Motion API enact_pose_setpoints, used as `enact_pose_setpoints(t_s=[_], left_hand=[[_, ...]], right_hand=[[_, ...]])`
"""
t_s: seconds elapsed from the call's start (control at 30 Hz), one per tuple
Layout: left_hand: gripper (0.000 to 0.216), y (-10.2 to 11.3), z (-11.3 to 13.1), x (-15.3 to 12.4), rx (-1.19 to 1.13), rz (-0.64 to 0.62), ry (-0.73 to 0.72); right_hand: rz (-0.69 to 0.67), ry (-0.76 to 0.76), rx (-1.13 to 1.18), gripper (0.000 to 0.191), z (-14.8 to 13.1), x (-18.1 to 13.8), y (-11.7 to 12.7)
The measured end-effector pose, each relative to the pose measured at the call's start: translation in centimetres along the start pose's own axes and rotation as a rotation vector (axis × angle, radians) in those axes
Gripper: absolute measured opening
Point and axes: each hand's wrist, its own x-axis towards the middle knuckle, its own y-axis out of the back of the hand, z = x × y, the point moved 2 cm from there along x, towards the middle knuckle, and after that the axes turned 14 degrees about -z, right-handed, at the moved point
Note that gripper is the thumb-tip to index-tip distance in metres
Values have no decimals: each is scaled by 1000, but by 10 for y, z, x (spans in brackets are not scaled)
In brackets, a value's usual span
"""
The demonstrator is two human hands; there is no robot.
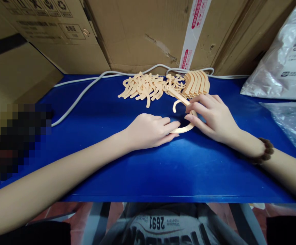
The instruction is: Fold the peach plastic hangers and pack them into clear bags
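A cream plastic folding clothes hanger is held between my two hands just above the blue table. My left hand pinches the end of its lower curved arm, fingers closed and pointing right. My right hand has thumb and fingers closed around the joint where the arms and the small hook meet. The other straight arm slants up and left, its tip overlapping the loose parts behind. Fingers hide part of the joint.
Behind my hands lie a heap of loose cream hanger pieces and a neat stack of curved arms. A white cable runs along the back of the table. Cardboard boxes stand behind; plastic bags lie at right.
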Motion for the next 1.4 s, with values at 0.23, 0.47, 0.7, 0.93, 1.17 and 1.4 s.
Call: enact_pose_setpoints(t_s=[0.23, 0.47, 0.7, 0.93, 1.17, 1.4], left_hand=[[33, 0, -2, 0, -7, -34, 44], [28, 0, -5, 2, -36, -58, 4], [28, -1, -7, 3, -54, -47, -6], [29, 0, -7, 3, -54, -21, 5], [32, 1, -13, 1, -72, -42, 274], [34, 11, -41, 0, -81, -242, 755]], right_hand=[[13, -111, -21, 11, 8, 0, -3], [20, -109, 14, 20, 12, 0, -9], [-4, -103, 77, 25, 17, -1, -13], [-55, -83, 114, 28, 18, 1, -18], [-57, -80, 104, 31, 18, 0, -19], [-81, -88, 99, 31, 18, 0, -20]])
